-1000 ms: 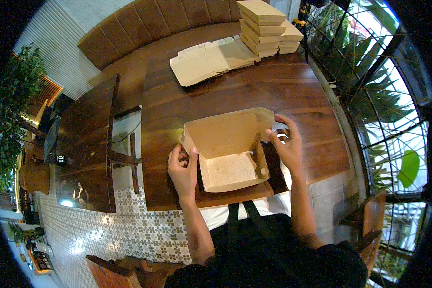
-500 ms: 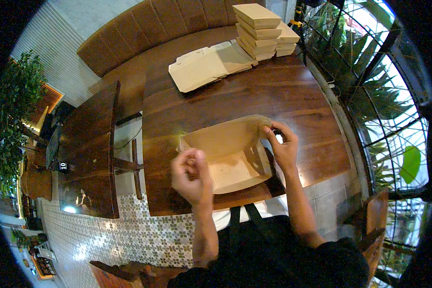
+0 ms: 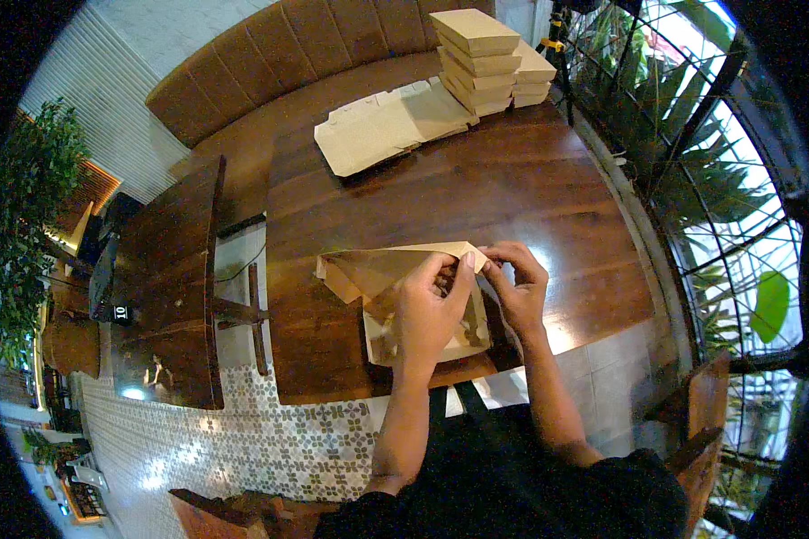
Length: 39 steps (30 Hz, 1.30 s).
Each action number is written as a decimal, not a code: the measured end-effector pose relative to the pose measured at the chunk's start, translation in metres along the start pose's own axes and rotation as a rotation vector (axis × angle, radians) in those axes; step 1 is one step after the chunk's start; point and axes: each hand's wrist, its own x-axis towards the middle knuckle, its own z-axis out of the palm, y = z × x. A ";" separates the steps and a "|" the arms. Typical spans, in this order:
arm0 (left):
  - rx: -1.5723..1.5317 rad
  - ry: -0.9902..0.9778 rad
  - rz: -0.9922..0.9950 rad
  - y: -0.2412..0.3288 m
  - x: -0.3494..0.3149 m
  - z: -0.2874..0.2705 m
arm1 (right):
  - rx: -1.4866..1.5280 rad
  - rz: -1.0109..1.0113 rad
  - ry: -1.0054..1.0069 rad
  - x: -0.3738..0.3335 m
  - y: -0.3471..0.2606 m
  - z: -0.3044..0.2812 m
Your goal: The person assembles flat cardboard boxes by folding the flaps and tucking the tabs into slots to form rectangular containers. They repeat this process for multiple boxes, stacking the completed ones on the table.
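Note:
A brown cardboard box (image 3: 379, 340), partly folded with its lid standing up, rests at the near edge of the wooden table. My left hand (image 3: 431, 305) reaches across the box and pinches the lid's right corner between thumb and fingers. At that same corner, my right hand (image 3: 518, 280) has its fingertips closed on the cardboard from the right side. Both hands nearly touch each other there. The lid's left corner, with a folded side flap, sticks out free. My left hand and wrist hide part of the box's inside.
Flat unfolded cardboard blanks (image 3: 382, 130) lie in a pile at the table's far side. Stacked folded boxes (image 3: 478, 63) stand behind them on the right. A second wooden table (image 3: 166, 278) is to the left, a brown padded bench (image 3: 306, 54) at the back, a metal grille with plants on the right.
My left hand has moved right, from the box's left side to the lid's right corner. The lid has tilted and its right corner has shifted slightly left and nearer. The right hand stays at that corner.

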 end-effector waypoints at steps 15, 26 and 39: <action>0.267 0.089 0.229 -0.005 0.001 -0.018 | 0.170 0.218 -0.073 0.000 -0.004 0.002; 0.260 0.204 0.416 -0.019 -0.005 -0.006 | 0.319 0.303 -0.053 -0.008 -0.001 0.009; 0.266 0.203 0.383 -0.030 -0.011 -0.003 | 0.295 0.344 0.087 -0.018 0.003 0.023</action>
